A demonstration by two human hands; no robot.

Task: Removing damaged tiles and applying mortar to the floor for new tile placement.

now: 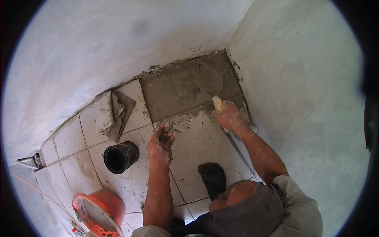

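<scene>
My right hand [228,115] grips the pale handle of a trowel [216,102]. Its blade lies on the wet grey mortar bed [177,89] in the floor corner between two white walls. My left hand [160,146], smeared with mortar, rests fingers-down on a white floor tile [201,146] at the mortar's near edge and holds nothing. Crumbs of mortar lie on the tile between the two hands.
A second trowel [123,114] and a cut tile piece [103,110] lie on tiles to the left. A black pipe stub [120,157] rises from the floor. An orange bucket [100,211] stands at lower left. My dark shoe [213,177] is on the tile. A notched strip [241,154] runs along the right wall.
</scene>
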